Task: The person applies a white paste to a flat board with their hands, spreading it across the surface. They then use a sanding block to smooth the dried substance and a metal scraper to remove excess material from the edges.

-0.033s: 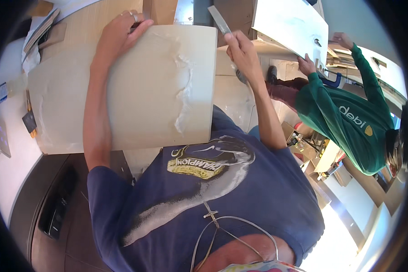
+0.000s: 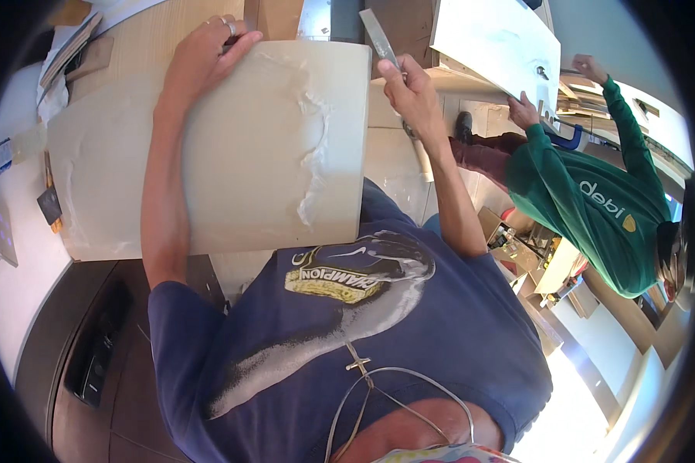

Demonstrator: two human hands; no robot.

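Note:
A large cream panel [image 2: 247,154] lies in front of me, with a ragged whitish strip of torn film or dried glue [image 2: 314,162] along its right side. My left hand [image 2: 208,58], ringed, grips the panel's far edge with curled fingers, and its forearm rests across the surface. In my right hand [image 2: 413,92], just past the right edge, is a flat grey metal strip [image 2: 379,37], like a file or scraper blade, pointing up and away. A pale wooden handle [image 2: 423,160] shows by my right wrist; whether it belongs to the strip I cannot tell.
A co-worker in a green top [image 2: 587,201] leans over a white board [image 2: 498,42] at the right. A blue clamp [image 2: 570,137] is beside it. Wood-grain board [image 2: 143,50] lies beyond the panel. A dark brown appliance or cabinet [image 2: 131,347] stands at lower left.
My right hand has shifted very slightly with the metal strip, and more of the wooden handle shows by the wrist. My left hand and the panel keep their place.

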